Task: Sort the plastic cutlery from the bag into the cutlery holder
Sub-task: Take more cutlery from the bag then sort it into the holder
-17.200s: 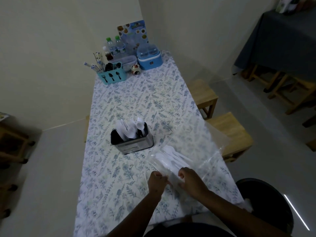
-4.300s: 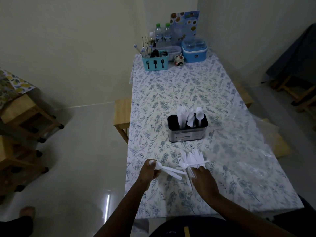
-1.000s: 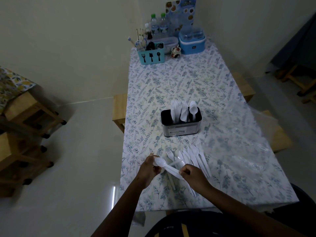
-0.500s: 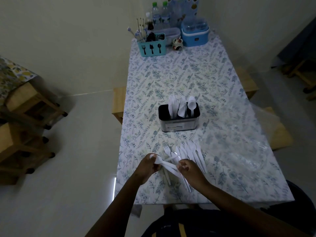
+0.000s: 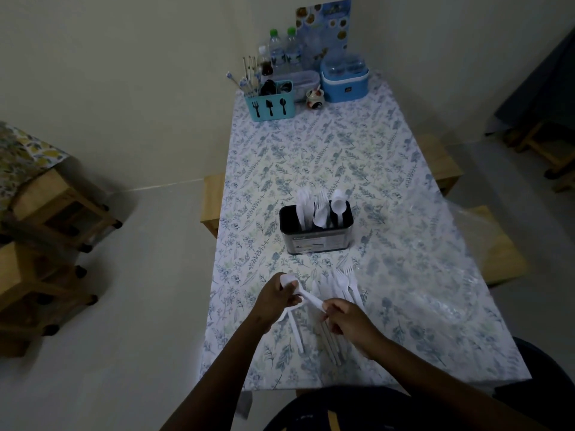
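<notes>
A dark metal cutlery holder (image 5: 316, 241) stands mid-table with white plastic knives, forks and spoons upright in it. Between it and me, several white plastic forks (image 5: 342, 283) lie loose on the floral tablecloth. My left hand (image 5: 275, 298) grips a small bunch of white spoons (image 5: 306, 298) near their bowls. My right hand (image 5: 347, 318) pinches the handle end of one of those spoons. The clear plastic bag (image 5: 441, 275) lies flat and open on the table to the right.
At the table's far end stand a teal cutlery caddy (image 5: 270, 104), water bottles (image 5: 281, 52), a blue lidded container (image 5: 344, 79) and a menu card (image 5: 323, 29). Wooden stools (image 5: 501, 247) flank the table; wooden furniture (image 5: 46, 244) is at the left.
My hands have stayed together over the loose forks, with the right hand now pinching a spoon handle in the left hand's bunch. Earlier the cutlery was emptied from the bag onto the table.
</notes>
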Available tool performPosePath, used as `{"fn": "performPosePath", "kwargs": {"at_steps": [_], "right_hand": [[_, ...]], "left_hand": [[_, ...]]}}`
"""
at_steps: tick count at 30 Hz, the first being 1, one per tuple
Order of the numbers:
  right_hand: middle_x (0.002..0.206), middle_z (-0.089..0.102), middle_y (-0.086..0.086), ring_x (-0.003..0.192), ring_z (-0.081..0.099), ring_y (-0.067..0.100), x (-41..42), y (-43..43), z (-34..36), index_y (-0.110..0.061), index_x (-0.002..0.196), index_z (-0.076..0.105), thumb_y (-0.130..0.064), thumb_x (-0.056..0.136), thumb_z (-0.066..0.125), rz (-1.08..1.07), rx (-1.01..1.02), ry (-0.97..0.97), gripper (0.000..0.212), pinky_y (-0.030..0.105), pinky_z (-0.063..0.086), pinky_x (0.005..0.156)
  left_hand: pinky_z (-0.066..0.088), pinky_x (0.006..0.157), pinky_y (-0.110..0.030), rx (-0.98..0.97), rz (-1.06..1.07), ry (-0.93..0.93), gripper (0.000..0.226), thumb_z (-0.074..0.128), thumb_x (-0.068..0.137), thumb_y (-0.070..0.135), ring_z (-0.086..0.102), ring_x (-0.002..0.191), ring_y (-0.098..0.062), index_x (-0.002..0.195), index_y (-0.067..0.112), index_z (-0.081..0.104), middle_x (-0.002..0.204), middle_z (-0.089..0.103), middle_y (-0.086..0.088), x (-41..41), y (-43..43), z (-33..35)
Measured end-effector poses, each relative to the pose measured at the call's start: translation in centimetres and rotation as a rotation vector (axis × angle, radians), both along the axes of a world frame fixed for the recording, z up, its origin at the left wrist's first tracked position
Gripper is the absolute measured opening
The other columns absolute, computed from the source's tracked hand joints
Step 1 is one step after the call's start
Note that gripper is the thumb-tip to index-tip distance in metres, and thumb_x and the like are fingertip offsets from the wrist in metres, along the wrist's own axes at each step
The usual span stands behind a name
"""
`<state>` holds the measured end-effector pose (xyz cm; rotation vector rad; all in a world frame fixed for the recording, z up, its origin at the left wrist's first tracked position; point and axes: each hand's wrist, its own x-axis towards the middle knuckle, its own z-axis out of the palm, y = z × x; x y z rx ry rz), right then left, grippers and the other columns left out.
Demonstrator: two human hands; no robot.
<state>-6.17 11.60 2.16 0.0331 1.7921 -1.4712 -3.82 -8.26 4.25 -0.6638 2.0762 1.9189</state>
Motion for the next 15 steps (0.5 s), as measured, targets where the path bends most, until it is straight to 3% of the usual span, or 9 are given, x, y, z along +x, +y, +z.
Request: {"fn": "performPosePath", "kwargs": {"at_steps": [3, 6, 8, 12, 15], "right_hand": [[0.094, 0.068, 0.003, 0.071, 0.061, 0.013, -1.3, 0.4, 0.4, -0.018, 0.105, 0.062, -0.030, 0.095, 0.053, -0.094, 0.000, 0.025, 0.018, 0.024, 0.047, 0.062], [0.101, 0.068, 0.004, 0.078, 0.065, 0.014, -2.1, 1.2, 0.7, -0.021, 0.100, 0.060, -0.034, 0.093, 0.056, -0.118, 0.006, 0.053, 0.016, 0.024, 0.049, 0.068], [0.100, 0.069, 0.006, 0.076, 0.065, 0.014, -2.3, 1.6, 0.8, -0.019, 0.097, 0.060, -0.030, 0.093, 0.056, -0.130, 0.004, 0.054, 0.012, 0.024, 0.049, 0.068], [0.089, 0.070, 0.006, 0.067, 0.060, 0.013, -2.4, 2.0, 1.1, -0.014, 0.092, 0.060, -0.021, 0.094, 0.055, -0.154, -0.008, 0.066, 0.009, 0.022, 0.046, 0.060], [0.083, 0.070, 0.003, 0.065, 0.059, 0.013, -2.4, 2.6, 1.6, -0.013, 0.090, 0.060, -0.022, 0.094, 0.054, -0.172, -0.029, 0.052, 0.012, 0.023, 0.045, 0.061]], "left_hand": [[0.053, 0.064, -0.022, -0.088, 0.075, 0.085, 0.033, 0.058, 0.092, 0.039, 0.065, 0.060, -0.006, 0.076, 0.011, 0.065, 0.070, 0.067, -0.006, -3.4, 0.7, 2.0], [0.046, 0.061, -0.010, -0.257, 0.089, 0.219, 0.027, 0.051, 0.098, 0.022, 0.059, 0.053, 0.005, 0.081, 0.005, 0.063, 0.068, 0.062, -0.006, -6.9, 1.6, 5.4], [0.044, 0.060, -0.007, -0.429, 0.020, 0.377, 0.027, 0.045, 0.102, 0.019, 0.060, 0.060, 0.005, 0.085, 0.005, 0.062, 0.071, 0.062, 0.000, -8.9, 2.3, 7.8], [0.048, 0.067, -0.023, -0.626, -0.094, 0.567, 0.027, 0.042, 0.102, 0.011, 0.061, 0.069, -0.011, 0.084, 0.015, 0.062, 0.081, 0.064, -0.007, -12.7, 3.3, 10.1], [0.040, 0.067, -0.027, -0.687, -0.160, 0.561, 0.024, 0.040, 0.101, 0.006, 0.056, 0.073, -0.024, 0.088, 0.002, 0.060, 0.087, 0.060, -0.019, -15.0, 3.9, 10.4]]}}
